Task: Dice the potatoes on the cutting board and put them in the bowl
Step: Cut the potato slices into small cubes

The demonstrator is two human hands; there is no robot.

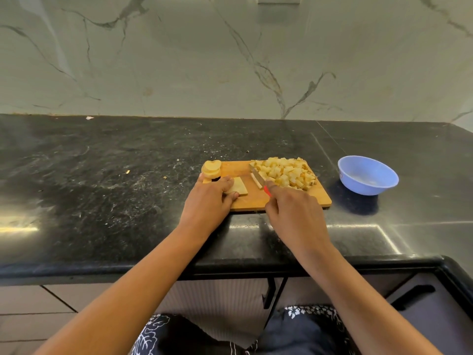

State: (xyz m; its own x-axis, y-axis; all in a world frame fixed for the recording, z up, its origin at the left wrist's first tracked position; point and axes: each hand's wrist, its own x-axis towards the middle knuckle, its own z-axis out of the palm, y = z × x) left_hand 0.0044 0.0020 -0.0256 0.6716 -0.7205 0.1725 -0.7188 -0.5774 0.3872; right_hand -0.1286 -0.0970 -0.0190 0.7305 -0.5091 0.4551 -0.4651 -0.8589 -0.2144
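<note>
My left hand (207,198) pinches a flat slab (239,187) on the wooden board (256,201); my right hand (294,213) grips a knife (258,176) by heaped cubes (286,172).

A pale, grey-veined marble wall (179,60) rises behind the glossy black speckled counter (102,162); beige floor tiles (30,311) lie below.

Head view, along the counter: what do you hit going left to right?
stack of potato slices → potato slab → knife → pile of diced potato → blue bowl
</note>
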